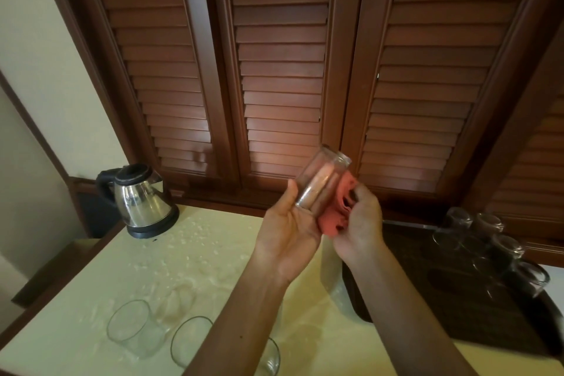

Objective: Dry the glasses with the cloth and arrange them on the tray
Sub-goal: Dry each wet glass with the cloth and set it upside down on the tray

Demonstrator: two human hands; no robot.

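Observation:
My left hand (290, 229) holds a clear glass (323, 177) tilted up above the counter, fingers inside it and thumb on its outer wall. My right hand (358, 223) grips a red cloth (335, 210) bunched against the glass's right side. A dark wooden tray (427, 314) lies at the right, with several glasses standing upside down along its far right side (454, 226). Three more glasses stand upright on the wet counter at the lower left (129, 325), one partly hidden behind my left forearm.
A steel electric kettle (140, 198) stands at the back left of the cream counter (198, 253), which is covered in water drops. Brown louvred shutters (283, 70) fill the wall behind. The counter's left edge drops off beside a cream wall.

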